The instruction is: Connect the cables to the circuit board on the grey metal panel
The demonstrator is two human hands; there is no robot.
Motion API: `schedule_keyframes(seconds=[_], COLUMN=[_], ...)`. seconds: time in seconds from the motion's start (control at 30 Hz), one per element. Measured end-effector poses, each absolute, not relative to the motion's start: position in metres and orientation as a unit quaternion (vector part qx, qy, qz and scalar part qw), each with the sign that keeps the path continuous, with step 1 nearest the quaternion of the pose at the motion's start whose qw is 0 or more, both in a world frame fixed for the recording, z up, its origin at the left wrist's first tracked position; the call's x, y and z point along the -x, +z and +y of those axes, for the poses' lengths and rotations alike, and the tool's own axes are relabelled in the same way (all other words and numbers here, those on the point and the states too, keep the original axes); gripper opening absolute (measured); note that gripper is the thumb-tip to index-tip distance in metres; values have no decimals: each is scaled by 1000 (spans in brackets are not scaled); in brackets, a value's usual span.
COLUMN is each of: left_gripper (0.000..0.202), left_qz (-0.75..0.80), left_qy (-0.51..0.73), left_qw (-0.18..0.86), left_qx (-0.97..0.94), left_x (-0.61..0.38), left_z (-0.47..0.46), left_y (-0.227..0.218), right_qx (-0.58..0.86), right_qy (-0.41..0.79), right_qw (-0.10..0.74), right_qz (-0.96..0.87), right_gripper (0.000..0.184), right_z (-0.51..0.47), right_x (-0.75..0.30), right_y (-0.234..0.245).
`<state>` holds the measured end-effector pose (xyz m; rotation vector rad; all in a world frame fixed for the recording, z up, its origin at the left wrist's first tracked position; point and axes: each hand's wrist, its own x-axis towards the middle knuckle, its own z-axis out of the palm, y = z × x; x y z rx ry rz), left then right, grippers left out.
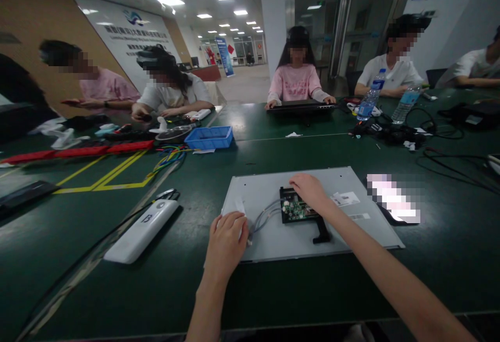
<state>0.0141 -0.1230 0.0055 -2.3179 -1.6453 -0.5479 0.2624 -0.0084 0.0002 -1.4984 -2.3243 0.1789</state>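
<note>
Carefully: flat grey panel (287,239), prob. fragile green circuit board (294,210); hold edges.
Your L hand (227,234): fingers bunched at panel; R hand (310,191), at board: can't tell.

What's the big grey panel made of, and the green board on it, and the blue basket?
The grey panel is probably metal, with a dull finish: it looks thin and flat, with crisp corners, though plastic is possible. The green board looks like coated plastic or fibreglass, dotted with small parts. The blue basket seems to be smooth plastic, evenly coloured all over.
</note>
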Motion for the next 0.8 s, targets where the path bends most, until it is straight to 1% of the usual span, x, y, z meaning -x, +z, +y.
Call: schedule_keyframes(seconds=[0.13, 0.3, 0.4, 0.57, 0.63, 0.7, 0.8], left_gripper=[20, 20, 20, 19, 19, 19, 19], left_qz=[-571, -564, -562, -567, -567, -566, -567], left_qy=[-185, -186, -190, -196, -196, -194, -196], left_qw=[119, 118, 121, 115, 115, 115, 113], left_qx=[791, 795, 796, 792, 792, 793, 792], left_x=[-14, -15, -15, -13, -13, -14, -15], left_z=[-122, -121, -121, -120, -120, -120, -120], left_y=[4, 3, 4, 3, 2, 3, 4], right_qx=[574, 599, 598, 593, 636, 711, 788], right_qy=[18, 71, 92, 71, 42, 6, -2], right_qw=[207, 191, 197, 206, 188, 167, 130], right_qz=[-792, -775, -771, -775, -747, -683, -602], right_gripper=[28, 34, 40, 43, 49, 62, 74], right_z=[-12, -15, -17, -24, -30, -38, -52], right_x=[-301, -338, -345, -369, -390, -415, -446], right_y=[1, -15, -21, -14, -12, -13, -19])
